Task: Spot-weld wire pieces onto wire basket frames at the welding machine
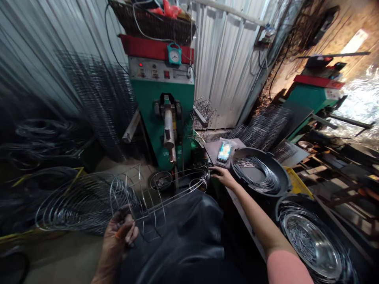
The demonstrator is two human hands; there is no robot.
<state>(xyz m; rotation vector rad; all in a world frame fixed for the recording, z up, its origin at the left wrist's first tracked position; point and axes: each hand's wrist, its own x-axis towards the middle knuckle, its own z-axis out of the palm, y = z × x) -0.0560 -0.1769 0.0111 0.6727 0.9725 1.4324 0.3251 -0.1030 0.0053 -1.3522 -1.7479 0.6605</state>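
Note:
My left hand (122, 228) is closed around one end of a long, narrow wire frame (161, 204), which has curved cross wires. The frame stretches to the right above my dark apron (183, 228). Its rounded far end lies close to the fingertips of my right hand (223, 176). That hand is stretched forward with its fingers extended, and whether they touch the wire I cannot tell. Left of my left hand are many nested wire frames (74, 205). Beyond the held frame stands a green welding machine (145, 106) with a thick metal electrode arm (168, 128).
At the right, a black round tray (286, 189) holds wire rings (257, 173). A phone (224, 153) lies on the bench (213, 149). Nearer me, a metal bowl (331, 252) contains small metal pieces. Stacked wire racks (97, 98) lean against the corrugated wall (222, 59).

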